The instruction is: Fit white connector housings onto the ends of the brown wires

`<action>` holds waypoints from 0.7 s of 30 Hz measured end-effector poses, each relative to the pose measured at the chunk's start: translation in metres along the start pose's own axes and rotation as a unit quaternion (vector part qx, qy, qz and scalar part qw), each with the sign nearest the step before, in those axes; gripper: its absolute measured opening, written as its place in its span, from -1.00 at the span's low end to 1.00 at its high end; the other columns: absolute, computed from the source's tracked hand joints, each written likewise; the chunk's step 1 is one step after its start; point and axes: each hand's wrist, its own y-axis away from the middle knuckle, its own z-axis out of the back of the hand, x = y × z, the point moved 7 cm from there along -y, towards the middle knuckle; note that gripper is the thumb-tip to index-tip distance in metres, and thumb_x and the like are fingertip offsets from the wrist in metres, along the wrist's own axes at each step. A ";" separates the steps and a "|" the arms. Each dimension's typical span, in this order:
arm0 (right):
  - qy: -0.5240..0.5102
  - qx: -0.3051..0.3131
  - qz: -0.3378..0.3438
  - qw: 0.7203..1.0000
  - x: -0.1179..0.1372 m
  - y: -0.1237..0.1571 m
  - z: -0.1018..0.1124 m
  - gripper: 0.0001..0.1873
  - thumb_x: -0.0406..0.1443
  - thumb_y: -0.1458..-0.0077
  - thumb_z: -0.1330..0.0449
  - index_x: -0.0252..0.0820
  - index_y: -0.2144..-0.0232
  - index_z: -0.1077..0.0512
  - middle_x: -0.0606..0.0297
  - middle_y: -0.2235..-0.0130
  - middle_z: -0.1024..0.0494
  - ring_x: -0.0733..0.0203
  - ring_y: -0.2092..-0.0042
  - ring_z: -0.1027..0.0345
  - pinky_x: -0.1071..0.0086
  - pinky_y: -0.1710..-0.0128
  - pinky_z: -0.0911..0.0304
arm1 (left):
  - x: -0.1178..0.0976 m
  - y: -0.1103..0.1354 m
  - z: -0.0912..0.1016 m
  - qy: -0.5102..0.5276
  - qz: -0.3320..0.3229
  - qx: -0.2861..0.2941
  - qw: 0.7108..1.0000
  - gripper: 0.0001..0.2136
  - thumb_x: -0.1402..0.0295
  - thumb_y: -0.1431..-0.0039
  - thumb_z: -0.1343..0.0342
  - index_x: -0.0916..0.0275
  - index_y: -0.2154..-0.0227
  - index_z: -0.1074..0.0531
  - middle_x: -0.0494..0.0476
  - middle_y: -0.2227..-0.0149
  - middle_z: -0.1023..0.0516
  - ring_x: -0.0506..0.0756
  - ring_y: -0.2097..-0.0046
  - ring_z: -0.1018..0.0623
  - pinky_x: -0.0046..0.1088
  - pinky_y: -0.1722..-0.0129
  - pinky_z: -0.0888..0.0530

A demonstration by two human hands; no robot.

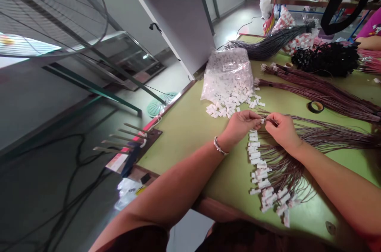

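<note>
A white connector (262,121) is pinched by left hand (241,124) fingertips, a wire (300,118) clamped by right hand (282,129) at 3 o'clock; bag (228,71) lies at 11 o'clock.

A small white connector (262,121), pinched, touches the tip of a brown wire (306,118).

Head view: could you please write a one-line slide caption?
Left hand and right hand meet on a white connector above connector-tipped brown wires on a green table.
</note>
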 end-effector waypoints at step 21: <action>-0.076 0.018 -0.083 0.993 -0.005 0.001 -0.003 -0.86 -0.22 0.22 -0.06 -0.17 0.66 -0.24 0.44 0.66 -0.18 0.38 0.57 0.01 0.45 0.57 0.05 | 0.003 -0.001 -0.003 -0.043 -0.027 -0.011 0.999 -0.95 0.49 0.06 -0.22 0.32 0.48 -0.48 0.01 0.55 -0.50 -0.05 0.46 -0.48 -0.51 0.38 -0.47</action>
